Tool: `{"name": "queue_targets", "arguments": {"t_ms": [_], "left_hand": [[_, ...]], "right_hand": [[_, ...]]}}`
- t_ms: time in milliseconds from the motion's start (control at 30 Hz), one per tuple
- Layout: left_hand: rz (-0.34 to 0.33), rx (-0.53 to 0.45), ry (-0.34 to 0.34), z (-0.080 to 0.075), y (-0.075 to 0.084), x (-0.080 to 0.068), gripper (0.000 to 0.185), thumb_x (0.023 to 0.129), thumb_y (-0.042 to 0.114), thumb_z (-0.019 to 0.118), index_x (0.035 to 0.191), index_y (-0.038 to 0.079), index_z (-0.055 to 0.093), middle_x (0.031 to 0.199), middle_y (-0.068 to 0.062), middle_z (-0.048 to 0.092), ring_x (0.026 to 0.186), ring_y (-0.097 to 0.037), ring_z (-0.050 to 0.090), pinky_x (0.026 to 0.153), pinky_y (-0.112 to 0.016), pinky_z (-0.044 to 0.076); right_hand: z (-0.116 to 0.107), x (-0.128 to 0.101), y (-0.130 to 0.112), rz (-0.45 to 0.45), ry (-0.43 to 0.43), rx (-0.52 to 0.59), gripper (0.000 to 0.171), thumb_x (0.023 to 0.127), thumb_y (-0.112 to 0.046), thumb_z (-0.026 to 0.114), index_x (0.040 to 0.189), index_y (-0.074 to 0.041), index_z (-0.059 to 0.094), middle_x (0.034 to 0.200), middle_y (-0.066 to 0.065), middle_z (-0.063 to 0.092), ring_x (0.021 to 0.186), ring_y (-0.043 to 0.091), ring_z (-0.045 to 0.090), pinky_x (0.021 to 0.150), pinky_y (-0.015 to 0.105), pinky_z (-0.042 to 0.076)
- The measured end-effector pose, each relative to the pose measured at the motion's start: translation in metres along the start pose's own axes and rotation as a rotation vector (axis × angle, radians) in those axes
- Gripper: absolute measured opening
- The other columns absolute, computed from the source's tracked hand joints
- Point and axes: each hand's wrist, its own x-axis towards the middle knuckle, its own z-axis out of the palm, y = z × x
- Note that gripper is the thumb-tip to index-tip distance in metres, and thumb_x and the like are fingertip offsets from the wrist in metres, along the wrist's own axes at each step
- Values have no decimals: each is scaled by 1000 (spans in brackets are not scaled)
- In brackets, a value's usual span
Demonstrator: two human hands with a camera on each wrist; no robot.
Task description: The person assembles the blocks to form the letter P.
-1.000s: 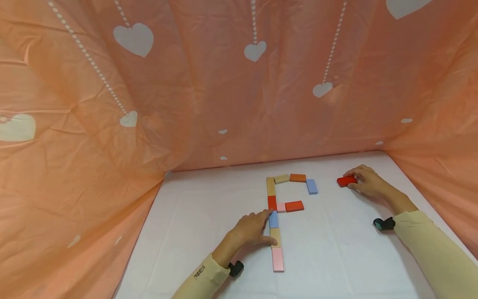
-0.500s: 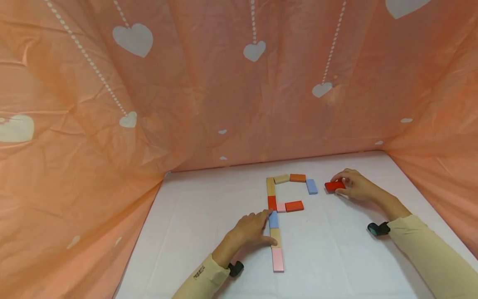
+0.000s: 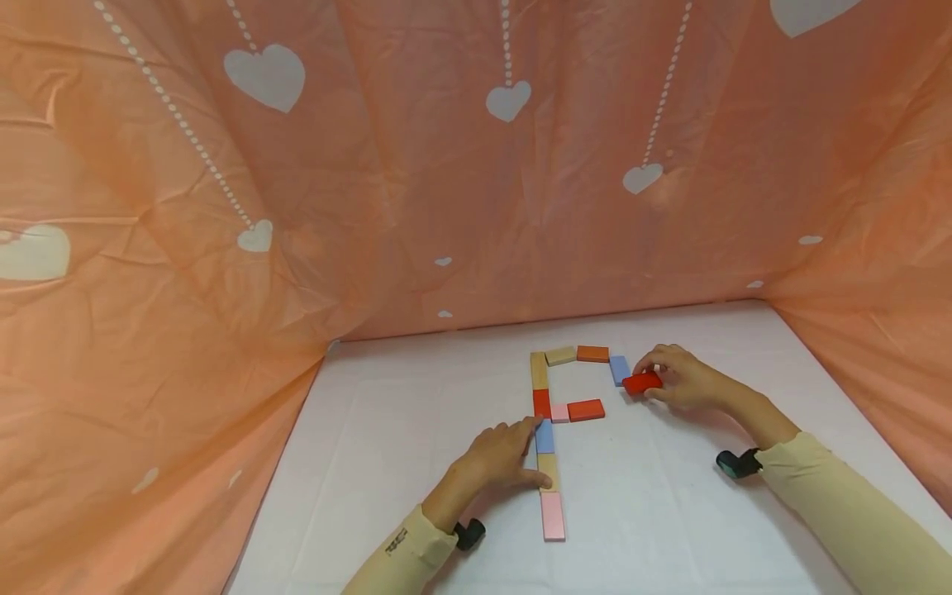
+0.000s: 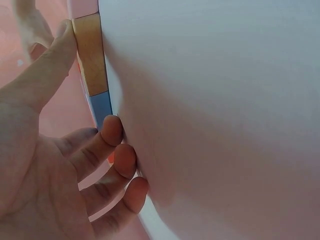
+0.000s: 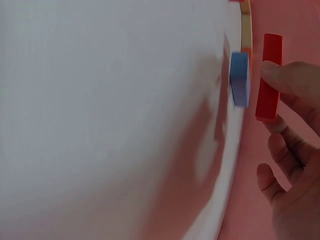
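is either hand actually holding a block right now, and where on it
The right hand pinches the red block by its right end, close to the blue block. The left hand holds nothing; its fingers rest against the column of blocks.

The worktop is white and flat. Little flat blocks lie on it. A long row runs down the middle. The tan block is at the far end of the row. Next to it, coming nearer, lie a red block, a blue block, another tan one and a pink block at the near end. Right of the far tan block lie a short tan block, an orange block and a second blue block. Right of the red block lie a small pink block and a flat red block.
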Motion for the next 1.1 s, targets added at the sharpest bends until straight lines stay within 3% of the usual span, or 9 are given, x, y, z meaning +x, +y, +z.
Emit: {"name": "queue_targets", "arguments": {"t_ms": [300,767,1100], "left_hand": [[-3,3,1,-1,1,0,106,82,63,87,165,17,41,149,-2,63,112,-19,60,105,-41,51],[-1,2,5,-2,1,-2,105,82,61,87,165,16,42,145,-1,64,108,-17,58,103,-39,51],[31,29,16,-3,0,-1,106,81,61,89,163,13,43,133,-2,68,100,-16,59,94,-35,52]], "right_hand": [[14,4,-14,-108,-3,-39,31,87,-9,88,114,-17,75,113,1,67,110,28,55,92,48,46],[22,9,-22,-94,-39,-43,30,87,-5,88,112,-17,77,106,-2,56,110,27,52,93,45,48],[28,13,-20,-98,-59,-34,30,87,-2,86,110,-20,78,103,-3,55,107,24,50,87,37,47]]}}
